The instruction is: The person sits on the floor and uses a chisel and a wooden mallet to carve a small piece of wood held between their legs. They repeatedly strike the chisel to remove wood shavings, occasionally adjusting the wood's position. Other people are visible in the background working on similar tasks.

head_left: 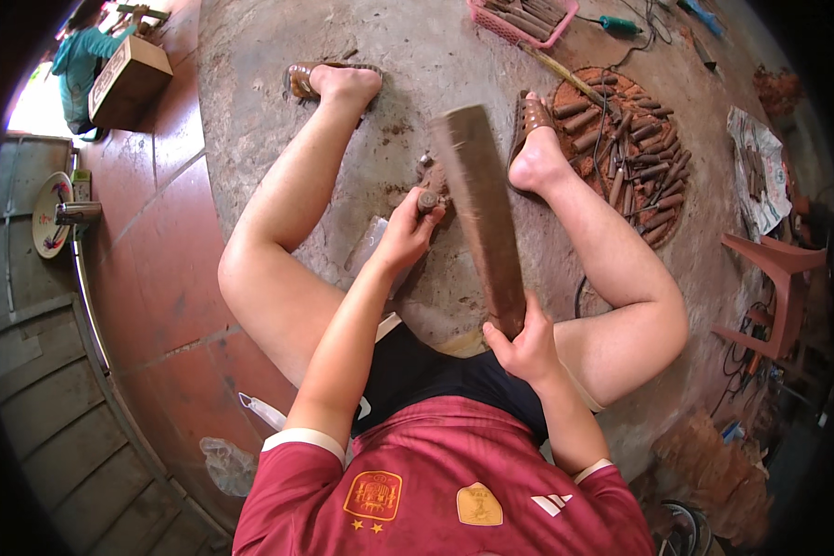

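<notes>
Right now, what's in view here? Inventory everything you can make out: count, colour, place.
Wooden bar: one, brown, centre
Round-ended piece: one, brown, left of bar
Sticks: many, brown, heaped upper right
Basket: one, pink, top, holding more sticks
Tool: one, green-handled, right of basket
Sheet: one, whitish, right, under sticks
Stool: one, reddish, right
Cables: several, dark, right
Box: one, brown, upper left
Co-worker: one, teal clothing, beside box
Dish: one, pale, patterned, far left
Cup: one, silver, by dish
Bag: one, clear, lower left
Shirt: one, red, bottom
Shorts: one pair, dark, lower centre
Legs: two, bare, spread either side
Sandals: two, brown, on feet
Left hand: one, bare, gripping piece
Right hand: one, bare, gripping bar
</notes>
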Demonstrator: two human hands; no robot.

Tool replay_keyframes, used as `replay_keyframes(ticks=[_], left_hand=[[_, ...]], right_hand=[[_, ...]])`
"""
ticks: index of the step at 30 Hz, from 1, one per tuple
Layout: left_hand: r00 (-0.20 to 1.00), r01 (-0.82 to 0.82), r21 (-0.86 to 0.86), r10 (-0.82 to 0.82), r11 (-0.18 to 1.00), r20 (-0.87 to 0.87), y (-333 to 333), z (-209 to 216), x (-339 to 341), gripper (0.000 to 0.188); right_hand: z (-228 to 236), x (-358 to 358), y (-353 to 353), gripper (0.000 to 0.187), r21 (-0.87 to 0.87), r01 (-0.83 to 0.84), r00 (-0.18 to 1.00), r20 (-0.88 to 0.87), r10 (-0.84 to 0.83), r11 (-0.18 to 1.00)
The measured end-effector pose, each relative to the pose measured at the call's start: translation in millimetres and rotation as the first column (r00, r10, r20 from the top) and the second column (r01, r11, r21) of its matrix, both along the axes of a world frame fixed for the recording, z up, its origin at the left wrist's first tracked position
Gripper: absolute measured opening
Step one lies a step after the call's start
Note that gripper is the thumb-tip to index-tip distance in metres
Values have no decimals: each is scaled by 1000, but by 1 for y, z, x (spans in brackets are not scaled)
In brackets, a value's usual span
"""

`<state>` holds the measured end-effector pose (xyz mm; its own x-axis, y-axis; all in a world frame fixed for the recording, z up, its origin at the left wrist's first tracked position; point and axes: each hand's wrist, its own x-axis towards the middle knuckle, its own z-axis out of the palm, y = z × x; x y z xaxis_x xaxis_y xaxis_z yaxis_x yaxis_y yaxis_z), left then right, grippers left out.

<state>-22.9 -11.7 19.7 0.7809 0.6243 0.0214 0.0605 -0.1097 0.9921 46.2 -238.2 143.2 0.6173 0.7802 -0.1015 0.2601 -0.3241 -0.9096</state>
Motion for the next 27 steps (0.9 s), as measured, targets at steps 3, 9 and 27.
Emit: replay_keyframes(ticks=[3,9,27], left_hand=[[996,33,49,-29,998,-85,3,9,1,15],[999,-51,144,52,988,-4,-12,11,3,17],[982,64,234,-104,970,159,-38,2,-22,20]], right_hand=[[-18,-12,-8,40,-121,22,997,72,-14,992],[-9,-18,-22,37,-112,40,999,-19,-42,993],[10,119,-35,27,-282,-231,715,599,359,931]])
